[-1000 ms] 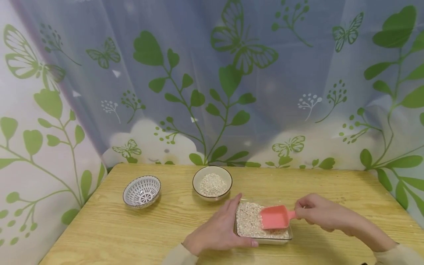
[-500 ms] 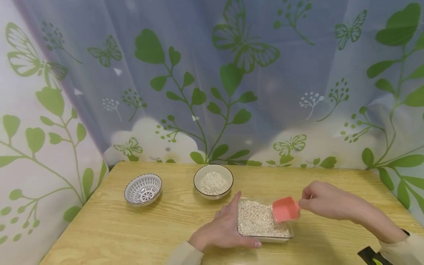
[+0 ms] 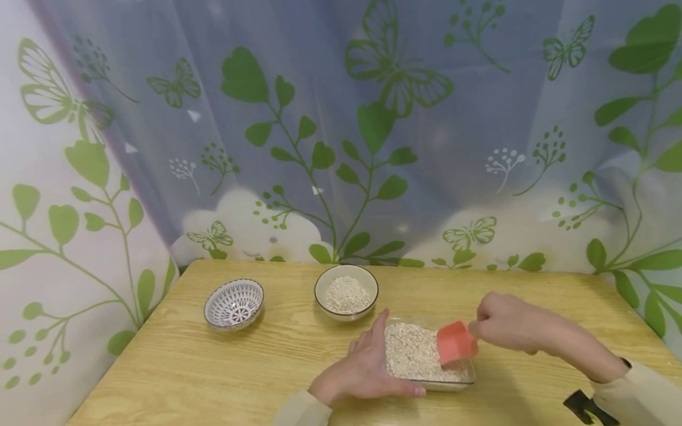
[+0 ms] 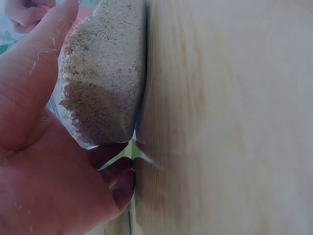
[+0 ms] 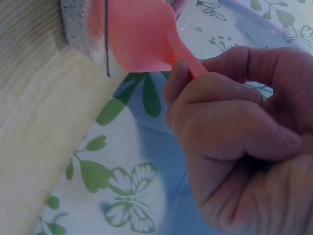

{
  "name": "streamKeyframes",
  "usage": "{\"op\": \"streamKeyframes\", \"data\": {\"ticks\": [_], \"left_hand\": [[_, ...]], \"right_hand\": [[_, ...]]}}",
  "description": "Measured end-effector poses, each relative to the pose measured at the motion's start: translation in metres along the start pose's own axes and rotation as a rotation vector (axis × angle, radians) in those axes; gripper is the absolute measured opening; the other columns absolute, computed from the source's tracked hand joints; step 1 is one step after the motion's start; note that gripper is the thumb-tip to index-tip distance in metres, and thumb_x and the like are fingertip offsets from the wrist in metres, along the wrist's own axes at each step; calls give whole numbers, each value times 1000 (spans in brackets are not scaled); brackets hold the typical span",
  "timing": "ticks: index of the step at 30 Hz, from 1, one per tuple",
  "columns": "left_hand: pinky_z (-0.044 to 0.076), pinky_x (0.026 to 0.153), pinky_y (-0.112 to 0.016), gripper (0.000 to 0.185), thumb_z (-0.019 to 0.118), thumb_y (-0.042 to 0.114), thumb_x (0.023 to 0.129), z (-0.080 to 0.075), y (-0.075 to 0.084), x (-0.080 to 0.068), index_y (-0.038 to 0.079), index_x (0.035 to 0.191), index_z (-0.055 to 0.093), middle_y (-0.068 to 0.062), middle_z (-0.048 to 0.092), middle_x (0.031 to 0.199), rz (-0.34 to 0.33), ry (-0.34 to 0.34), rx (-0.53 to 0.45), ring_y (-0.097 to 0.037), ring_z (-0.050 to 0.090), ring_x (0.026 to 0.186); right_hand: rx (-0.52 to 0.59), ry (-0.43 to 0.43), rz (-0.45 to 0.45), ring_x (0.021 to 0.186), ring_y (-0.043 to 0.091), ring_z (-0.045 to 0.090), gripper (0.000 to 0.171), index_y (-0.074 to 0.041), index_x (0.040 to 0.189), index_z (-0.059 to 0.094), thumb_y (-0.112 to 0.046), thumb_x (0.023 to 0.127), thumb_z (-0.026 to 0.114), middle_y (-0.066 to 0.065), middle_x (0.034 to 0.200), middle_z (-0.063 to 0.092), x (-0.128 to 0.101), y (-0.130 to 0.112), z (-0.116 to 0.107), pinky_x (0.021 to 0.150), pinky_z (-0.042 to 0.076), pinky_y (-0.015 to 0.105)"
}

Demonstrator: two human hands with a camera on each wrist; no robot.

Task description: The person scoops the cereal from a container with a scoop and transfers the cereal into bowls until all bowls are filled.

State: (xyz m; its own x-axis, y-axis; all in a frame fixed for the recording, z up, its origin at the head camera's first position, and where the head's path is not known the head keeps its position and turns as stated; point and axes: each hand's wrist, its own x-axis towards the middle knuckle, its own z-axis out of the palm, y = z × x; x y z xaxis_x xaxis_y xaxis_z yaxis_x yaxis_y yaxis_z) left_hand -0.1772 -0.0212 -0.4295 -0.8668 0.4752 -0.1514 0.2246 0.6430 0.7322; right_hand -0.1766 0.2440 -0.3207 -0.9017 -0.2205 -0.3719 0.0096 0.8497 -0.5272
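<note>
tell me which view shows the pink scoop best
The right wrist view: the pink scoop fills the frame, its handle pinched by the right hand. The head view shows it small, tilted into the glass dish of grain. The left wrist view shows only a blurred pink trace at the top edge.

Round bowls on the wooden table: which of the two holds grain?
The plain cream bowl with the dark rim, just behind the clear rectangular dish, holds pale grain. The blue-and-white patterned bowl, further left, shows only its pattern inside.

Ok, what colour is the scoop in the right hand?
Coral pink; the scoop held by the right hand shows best in the head view.
</note>
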Motion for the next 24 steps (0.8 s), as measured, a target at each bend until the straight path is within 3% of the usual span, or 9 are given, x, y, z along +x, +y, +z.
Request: {"op": "streamKeyframes", "data": {"ticks": [8, 13, 21, 24], "left_hand": [[25, 119, -72, 140, 88, 63, 67, -1, 1, -2, 24, 165, -3, -20, 26, 167, -5, 1, 1, -44, 27, 153], [22, 122, -70, 141, 87, 64, 68, -1, 1, -1, 26, 165, -7, -20, 24, 168, -11, -12, 2, -44, 24, 154], [21, 124, -65, 140, 87, 65, 68, -2, 1, 1, 28, 165, -7, -18, 28, 167, -4, -17, 18, -42, 25, 154], [23, 124, -64, 140, 87, 65, 67, -3, 1, 1, 26, 165, -5, -17, 29, 167, 2, -20, 26, -40, 26, 154]], "right_hand": [[96, -55, 10, 47, 7, 17, 19, -9, 79, 61, -20, 94, 57, -8, 54, 25, 6, 7, 4, 42, 20, 20], [126, -51, -11, 46, 7, 18, 19, -6, 83, 65, -20, 94, 56, -9, 55, 26, 12, 17, 8, 42, 21, 20], [96, -41, -207, 54, 7, 30, 19, -9, 80, 61, -18, 96, 56, -7, 63, 39, 23, 37, 21, 50, 31, 24], [104, -42, -279, 52, 4, 29, 17, -7, 84, 64, -15, 96, 55, -9, 61, 38, 27, 43, 24, 47, 29, 22]]}}
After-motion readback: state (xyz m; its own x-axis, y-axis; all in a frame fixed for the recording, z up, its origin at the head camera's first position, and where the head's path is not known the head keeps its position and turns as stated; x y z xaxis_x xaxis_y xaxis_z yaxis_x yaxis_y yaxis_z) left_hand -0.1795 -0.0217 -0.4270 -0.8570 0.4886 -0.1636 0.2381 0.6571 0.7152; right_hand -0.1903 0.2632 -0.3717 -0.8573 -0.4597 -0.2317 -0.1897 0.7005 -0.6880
